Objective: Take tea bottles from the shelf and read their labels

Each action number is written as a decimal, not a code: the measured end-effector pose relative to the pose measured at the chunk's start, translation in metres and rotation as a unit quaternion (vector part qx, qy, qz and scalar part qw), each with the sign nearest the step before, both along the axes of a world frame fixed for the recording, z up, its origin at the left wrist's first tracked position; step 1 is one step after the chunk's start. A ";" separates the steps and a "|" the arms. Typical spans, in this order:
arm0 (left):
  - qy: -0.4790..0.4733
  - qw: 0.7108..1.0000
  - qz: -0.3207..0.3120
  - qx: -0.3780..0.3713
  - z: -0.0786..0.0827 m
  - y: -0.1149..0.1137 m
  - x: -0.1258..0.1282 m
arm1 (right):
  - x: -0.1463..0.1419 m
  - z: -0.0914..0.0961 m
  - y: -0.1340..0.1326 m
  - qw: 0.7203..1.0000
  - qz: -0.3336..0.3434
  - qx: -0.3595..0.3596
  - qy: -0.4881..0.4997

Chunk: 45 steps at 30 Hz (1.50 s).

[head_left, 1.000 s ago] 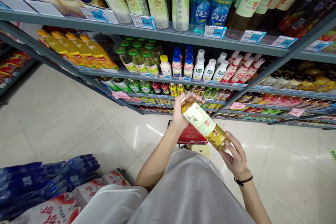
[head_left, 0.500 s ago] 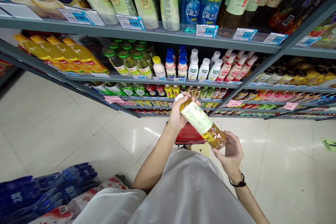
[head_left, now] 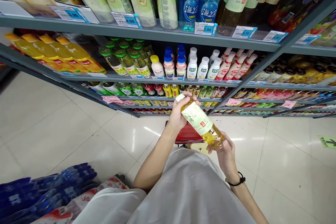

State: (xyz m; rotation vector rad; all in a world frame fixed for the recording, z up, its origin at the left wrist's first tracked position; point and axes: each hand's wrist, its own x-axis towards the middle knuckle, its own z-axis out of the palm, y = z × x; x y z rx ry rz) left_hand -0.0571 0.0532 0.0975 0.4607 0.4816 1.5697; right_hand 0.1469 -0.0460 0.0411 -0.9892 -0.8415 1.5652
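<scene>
A clear plastic bottle of yellow-brown tea (head_left: 198, 120) with a pale green label and a white cap lies tilted between my two hands. Its cap end points up and left. My left hand (head_left: 179, 112) is closed around the neck, just below the cap. Around the base at the lower right, my right hand (head_left: 226, 152) has its fingers wrapped; a black band circles that wrist. A small red seal on the label faces up. Under the bottle, a red shopping basket (head_left: 187, 133) is partly hidden by my arms and shirt.
Ahead stand drink shelves (head_left: 157, 36) holding several rows of bottles, with orange juice bottles (head_left: 68, 54) at left and white bottles (head_left: 192, 67) mid-row. Blue-wrapped bottle packs (head_left: 47, 189) lie on the tiled floor (head_left: 86, 136) at lower left. A green floor sticker (head_left: 327, 141) shows at right.
The bottle has been turned about its length, bringing the red seal and other label print into view. My right hand has moved slightly left and closed more around the base.
</scene>
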 end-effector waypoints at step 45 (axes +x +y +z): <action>0.043 0.998 -0.001 0.042 -0.008 0.004 0.007 | 0.017 -0.011 0.011 0.934 0.165 -0.267 0.170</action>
